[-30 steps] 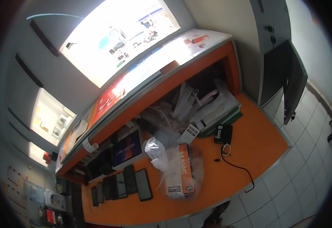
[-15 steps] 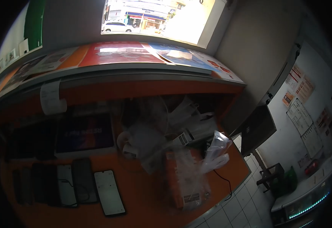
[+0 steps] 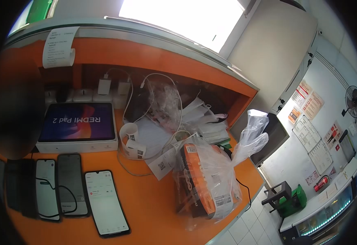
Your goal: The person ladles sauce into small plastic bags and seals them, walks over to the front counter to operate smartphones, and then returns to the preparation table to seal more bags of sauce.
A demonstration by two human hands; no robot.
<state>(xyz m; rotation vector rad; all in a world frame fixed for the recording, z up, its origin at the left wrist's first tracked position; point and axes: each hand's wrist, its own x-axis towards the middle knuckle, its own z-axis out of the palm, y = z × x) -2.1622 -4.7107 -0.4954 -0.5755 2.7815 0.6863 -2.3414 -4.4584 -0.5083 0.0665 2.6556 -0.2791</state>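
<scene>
Nearest, a phone with a bright screen lies flat on the orange bench. No hands show clearly, so I can't say if they are spread or pinching something, or how far the phone is from them. A big dark blur fills part of the left side (I don't know what it is). I think this phone is best held by its sides, so no finger taps the screen. Just left of it is a grey phone, with a black cord across it. To the right sits an orange box in a clear bag. Farther back are a tablet box and a bright window.
</scene>
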